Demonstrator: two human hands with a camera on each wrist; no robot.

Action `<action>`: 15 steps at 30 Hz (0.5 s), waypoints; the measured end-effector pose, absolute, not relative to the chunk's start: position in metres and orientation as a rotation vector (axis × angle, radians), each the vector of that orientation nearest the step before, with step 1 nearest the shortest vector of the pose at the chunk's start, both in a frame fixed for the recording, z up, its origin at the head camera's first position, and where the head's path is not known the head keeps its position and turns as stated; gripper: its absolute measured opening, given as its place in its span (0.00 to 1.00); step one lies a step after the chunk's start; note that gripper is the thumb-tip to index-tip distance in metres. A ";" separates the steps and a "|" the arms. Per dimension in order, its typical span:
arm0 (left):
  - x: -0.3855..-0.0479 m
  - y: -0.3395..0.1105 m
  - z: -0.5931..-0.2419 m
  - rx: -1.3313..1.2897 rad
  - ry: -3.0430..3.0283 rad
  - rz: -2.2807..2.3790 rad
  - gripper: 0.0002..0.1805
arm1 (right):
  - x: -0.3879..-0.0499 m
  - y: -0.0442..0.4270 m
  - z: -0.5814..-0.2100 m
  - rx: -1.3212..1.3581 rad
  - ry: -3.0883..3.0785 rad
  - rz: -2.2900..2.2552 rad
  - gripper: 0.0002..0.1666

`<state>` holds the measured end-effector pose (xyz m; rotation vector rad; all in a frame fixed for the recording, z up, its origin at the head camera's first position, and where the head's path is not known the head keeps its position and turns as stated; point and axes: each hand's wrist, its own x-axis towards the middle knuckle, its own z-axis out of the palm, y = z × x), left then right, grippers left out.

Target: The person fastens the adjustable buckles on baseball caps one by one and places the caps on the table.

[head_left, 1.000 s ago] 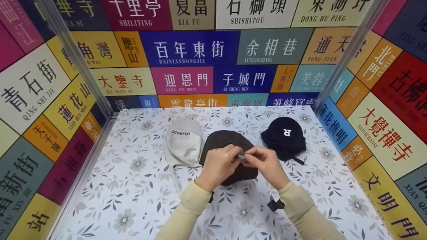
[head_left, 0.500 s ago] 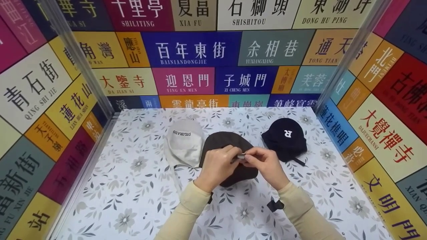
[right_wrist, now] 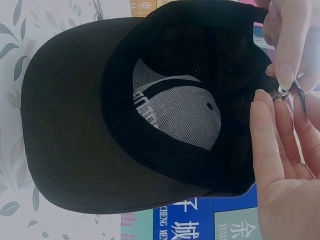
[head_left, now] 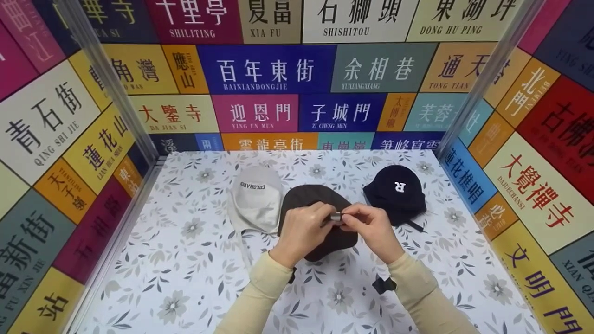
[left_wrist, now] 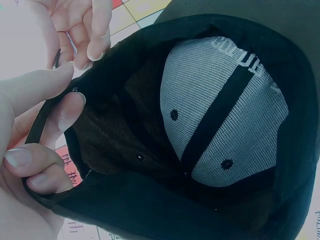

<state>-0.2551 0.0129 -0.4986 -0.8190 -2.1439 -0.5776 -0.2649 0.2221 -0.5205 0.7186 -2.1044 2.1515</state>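
Note:
A dark brown cap (head_left: 315, 195) is held up between both hands, its inside with a white mesh lining (left_wrist: 225, 110) showing in the left wrist view and its brim (right_wrist: 75, 115) in the right wrist view. My left hand (head_left: 304, 232) grips the cap's back strap (left_wrist: 42, 120) with thumb and curled fingers. Thumb and fingers of my right hand (head_left: 373, 229) pinch at a small metal buckle (head_left: 336, 216) on that strap, close to the left fingertips. The strap's end is partly hidden by the fingers.
A cream cap (head_left: 257, 199) lettered COLORADO lies left of the brown cap. A black cap (head_left: 394, 190) with a white R lies to the right. Sign-covered panels (head_left: 269, 69) enclose the flower-patterned table (head_left: 176, 273) at the back and sides.
The metal buckle shows slightly more between the fingertips, and the fingers have shifted a little. Both hands keep hold, and the cap stays nearly in place.

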 end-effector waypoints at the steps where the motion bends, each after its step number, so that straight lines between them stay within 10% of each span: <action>1: -0.255 0.013 -0.499 -0.818 -2.143 -0.578 0.09 | -0.265 0.222 -0.521 0.716 -2.102 2.148 0.08; 15: -0.256 0.015 -0.498 -0.809 -2.142 -0.588 0.09 | -0.269 0.226 -0.522 0.736 -2.054 2.159 0.08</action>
